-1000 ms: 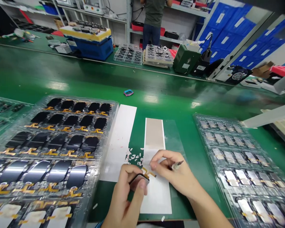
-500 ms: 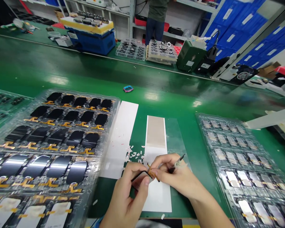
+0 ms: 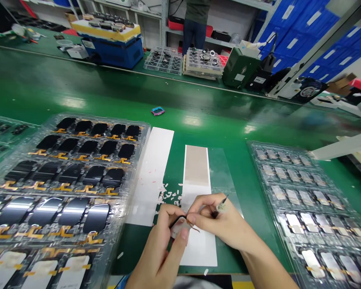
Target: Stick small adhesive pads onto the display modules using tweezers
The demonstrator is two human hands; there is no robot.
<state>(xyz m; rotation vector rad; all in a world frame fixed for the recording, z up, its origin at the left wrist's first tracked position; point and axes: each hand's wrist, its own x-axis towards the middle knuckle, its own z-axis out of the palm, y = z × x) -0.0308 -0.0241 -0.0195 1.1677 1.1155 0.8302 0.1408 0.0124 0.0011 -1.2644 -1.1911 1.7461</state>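
- Bench: long, green, glossy; pale light patches reflected on its surface.
- Metal shelving: grey, along the back.
- Wall: pale, visible behind the shelving.
- Blue bins: stacked upper right, white labels.
- Slanted metal post: right, rising from the bench's far side.
- Yellow strip: below bench's near edge.

The left hand covers part of the flat module; the right hand hides part of the ribbon and the lower end of the pointed tool. Left of the hands, a clear tray is cropped; beyond them, a person is cut off above.
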